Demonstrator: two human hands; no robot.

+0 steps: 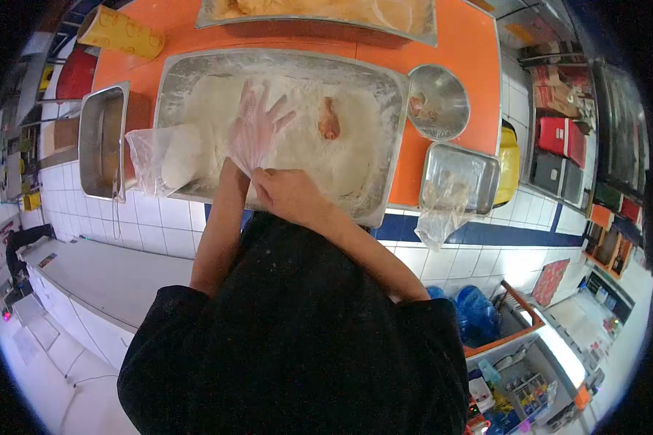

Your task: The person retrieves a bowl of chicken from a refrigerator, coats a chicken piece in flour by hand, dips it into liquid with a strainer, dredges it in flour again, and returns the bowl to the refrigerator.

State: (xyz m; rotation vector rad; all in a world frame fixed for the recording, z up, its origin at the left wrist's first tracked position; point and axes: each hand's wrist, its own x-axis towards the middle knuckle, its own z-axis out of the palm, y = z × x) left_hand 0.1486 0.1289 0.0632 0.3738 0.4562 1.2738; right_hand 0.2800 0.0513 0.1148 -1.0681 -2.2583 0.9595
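My left hand (255,129) is inside a clear plastic glove, its fingers spread over a large metal tray (397,148) of white flour. At the wrist, my right hand (286,192) pinches the cuff of that plastic glove (248,156). To the right of my left hand, a piece of raw chicken (329,119), shaped like a drumstick, lies on the flour (355,138). A clear plastic bag (152,159) hangs over the tray's left front corner, with something whitish in or behind it.
A metal bowl (450,101) holding small pieces and a smaller metal tray (490,177) with plastic stand at the right. Another metal container (91,145) is at the left. A yellow roll (120,32) lies at the back left, and a second large tray (305,27) at the back.
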